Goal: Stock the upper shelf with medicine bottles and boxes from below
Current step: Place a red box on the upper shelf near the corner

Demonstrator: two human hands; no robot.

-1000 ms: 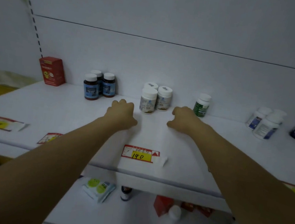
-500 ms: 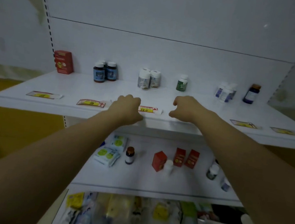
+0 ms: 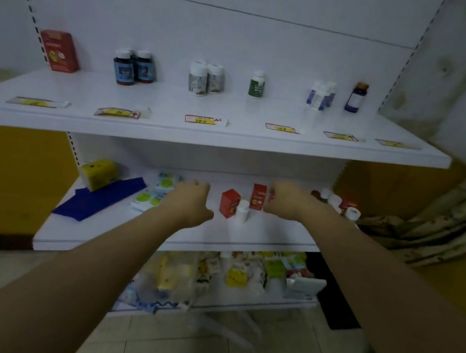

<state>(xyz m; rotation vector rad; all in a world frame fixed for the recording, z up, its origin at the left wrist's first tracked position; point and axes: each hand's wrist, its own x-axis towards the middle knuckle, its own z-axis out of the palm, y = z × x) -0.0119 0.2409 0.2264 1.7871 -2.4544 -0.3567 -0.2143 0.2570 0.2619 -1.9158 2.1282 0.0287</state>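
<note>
The upper shelf [image 3: 230, 138] carries a red box [image 3: 60, 50], dark bottles [image 3: 134, 67], white bottles [image 3: 205, 79], a green bottle [image 3: 257, 83], white-and-blue bottles [image 3: 319, 96] and a purple bottle [image 3: 357, 97]. On the lower shelf [image 3: 248, 236] stand two red boxes [image 3: 229, 202] [image 3: 258, 196] and a white bottle [image 3: 241, 210]. My left hand [image 3: 191, 200] hovers over the lower shelf beside green-dotted packets [image 3: 148, 198], its fingers loosely curled with nothing seen in it. My right hand [image 3: 284, 202] reaches a third red box [image 3: 272, 196], mostly hidden behind it; its grip is unclear.
Price tags [image 3: 202, 119] lie along the upper shelf's front. A yellow pack [image 3: 98, 174] and a blue cloth [image 3: 101, 199] lie at the lower shelf's left, and more bottles [image 3: 336, 202] stand at its right. The bottom shelf holds bagged goods [image 3: 232, 272].
Both hands have dropped from the upper shelf's front edge down to the lower shelf. The view has pulled back and tilted down, showing all the shelves.
</note>
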